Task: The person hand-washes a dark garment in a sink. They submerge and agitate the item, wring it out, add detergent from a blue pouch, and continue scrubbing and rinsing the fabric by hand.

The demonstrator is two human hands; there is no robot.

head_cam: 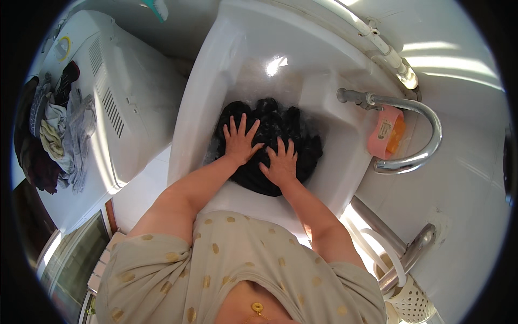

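A wet black garment or cloth (259, 170) lies bunched in the white sink basin (194, 117), with a little water showing around it. My left hand (240, 141) presses flat on its left part, fingers spread. To the right, my right hand (281, 162) rests palm down on the same cloth, fingers apart too. Neither hand grips the fabric. The cloth's underside and the basin floor beneath it are hidden.
A curved metal faucet (429, 121) arches over the sink's right side. Behind it sits a pink soap dish (380, 133) with an orange bar (396, 135). Several garments (56, 129) lie on a white appliance (133, 93) at left. A perforated basket (412, 301) stands low right.
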